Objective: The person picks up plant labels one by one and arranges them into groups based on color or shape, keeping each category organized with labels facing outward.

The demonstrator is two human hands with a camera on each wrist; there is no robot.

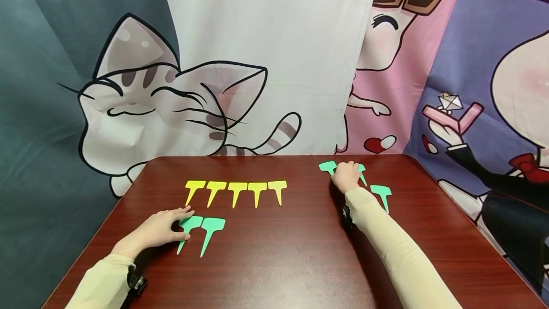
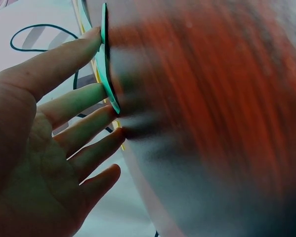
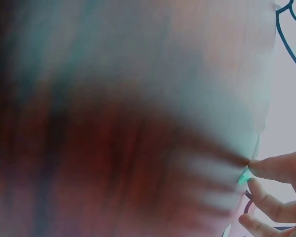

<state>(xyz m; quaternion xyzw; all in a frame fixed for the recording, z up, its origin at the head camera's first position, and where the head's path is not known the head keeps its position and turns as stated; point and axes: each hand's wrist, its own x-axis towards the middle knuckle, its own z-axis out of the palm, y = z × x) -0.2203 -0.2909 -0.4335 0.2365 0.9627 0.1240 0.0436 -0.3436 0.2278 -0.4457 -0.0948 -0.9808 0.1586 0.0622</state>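
Note:
My left hand (image 1: 163, 227) lies at the left of the table, fingers extended and spread. Its thumb and index fingertip touch a green T-shaped plant label (image 1: 191, 223), seen edge-on as a green label (image 2: 106, 64) in the left wrist view. Another green label (image 1: 212, 224) lies close beside it. At the far right, my right hand (image 1: 345, 177) reaches down between a green label (image 1: 327, 166) and a second green label (image 1: 362, 169), partly covering both. In the right wrist view a green piece (image 3: 244, 176) shows at the thumb and index fingertips; whether they pinch it is unclear.
Several yellow T-shaped labels (image 1: 237, 188) form a row across the table's middle left. One more green label (image 1: 381, 191) lies right of my right forearm. The reddish-brown table (image 1: 283, 261) meets a cartoon-printed cloth (image 1: 274, 23) at its back edge.

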